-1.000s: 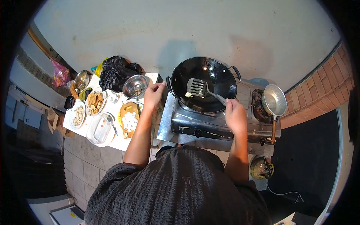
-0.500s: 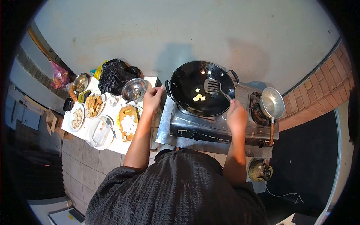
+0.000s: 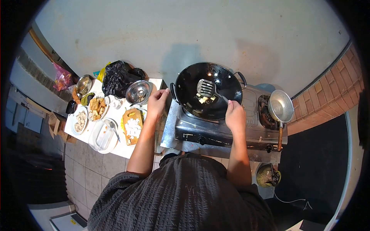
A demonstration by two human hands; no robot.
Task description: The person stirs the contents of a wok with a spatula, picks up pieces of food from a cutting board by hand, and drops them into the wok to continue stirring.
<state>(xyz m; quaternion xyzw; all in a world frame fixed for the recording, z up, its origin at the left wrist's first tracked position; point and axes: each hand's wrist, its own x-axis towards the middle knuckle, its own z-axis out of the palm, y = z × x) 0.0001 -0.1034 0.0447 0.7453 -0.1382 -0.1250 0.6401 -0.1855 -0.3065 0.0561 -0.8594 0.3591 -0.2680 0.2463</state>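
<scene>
Spatula (image 3: 206, 89) work sits just above the middle of the view: its slotted blade lies inside the black wok (image 3: 192, 79), over a few pale cubes (image 3: 203, 99) on the wok's floor, and its handle slants down toward 4 o'clock into the right hand (image 3: 235, 115), whose fingers are wrapped tightly round the handle's end. Nearest the camera, at 6 o'clock, is the person's dark knitted top (image 3: 181, 192), with both bare forearms rising from it. At about 10 o'clock of that, the left hand (image 3: 157, 102) rests at the edge of the white table (image 3: 122, 148), fingers loosely curled and holding nothing, just beside the wok's left handle. By that hand lie a wooden board with chopped white pieces (image 3: 132, 126) and a steel bowl (image 3: 138, 91). The wok stands on a metal stove (image 3: 200, 131). Toward 3 o'clock a small steel pan (image 3: 281, 107) sits on the other burner. Farthest, at 12 o'clock, is a plain grey wall (image 3: 192, 30).
</scene>
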